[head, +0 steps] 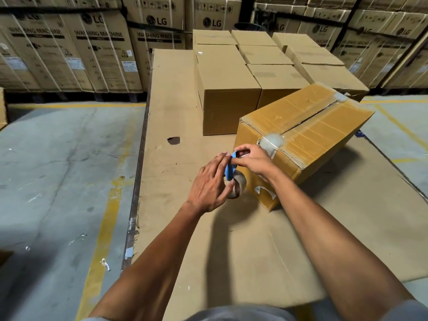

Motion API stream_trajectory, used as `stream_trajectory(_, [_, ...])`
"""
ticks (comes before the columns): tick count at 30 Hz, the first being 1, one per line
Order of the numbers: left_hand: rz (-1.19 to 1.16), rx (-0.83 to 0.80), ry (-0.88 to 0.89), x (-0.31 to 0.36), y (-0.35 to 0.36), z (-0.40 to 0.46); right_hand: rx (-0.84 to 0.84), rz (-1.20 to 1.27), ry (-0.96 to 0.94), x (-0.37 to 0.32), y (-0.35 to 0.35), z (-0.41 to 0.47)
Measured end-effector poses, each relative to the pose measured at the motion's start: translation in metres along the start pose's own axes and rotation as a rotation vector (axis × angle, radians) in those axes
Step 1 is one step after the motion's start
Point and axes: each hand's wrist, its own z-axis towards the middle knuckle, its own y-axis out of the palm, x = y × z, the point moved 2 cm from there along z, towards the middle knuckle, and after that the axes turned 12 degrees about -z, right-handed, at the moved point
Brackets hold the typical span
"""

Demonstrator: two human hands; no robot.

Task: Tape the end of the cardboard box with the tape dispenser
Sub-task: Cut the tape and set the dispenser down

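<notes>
A yellow-brown cardboard box (308, 135) lies at an angle on the cardboard-covered table, its top flaps meeting in a seam with clear tape at both ends. A blue tape dispenser (230, 169) with a brown tape roll (239, 185) is held against the box's near end face. My left hand (210, 184) grips the dispenser and roll from the left. My right hand (251, 158) pinches at the dispenser's top, fingertips close to the box's face just below the taped seam end. The loose tape end is hidden by my fingers.
Several plain closed cardboard boxes (228, 89) stand in rows behind the tilted box. The table's cardboard sheet (185, 112) has a small hole (173, 140). Concrete floor with yellow lines (108, 216) lies to the left. Stacked LG washing machine cartons (99, 49) line the back.
</notes>
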Motion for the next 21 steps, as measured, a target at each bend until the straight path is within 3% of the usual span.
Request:
stream_trajectory(7, [0.099, -0.031, -0.076, -0.011, 0.019, -0.029, 0.12, -0.083, 0.154, 0.002, 0.031, 0.003])
stream_trajectory(16, [0.121, -0.312, -0.114, -0.055, 0.021, -0.056, 0.0, 0.219, 0.396, 0.024, 0.077, 0.015])
stream_trajectory(21, [0.07, -0.446, -0.181, -0.112, 0.021, -0.056, -0.209, 0.414, 0.55, 0.048, 0.128, 0.052])
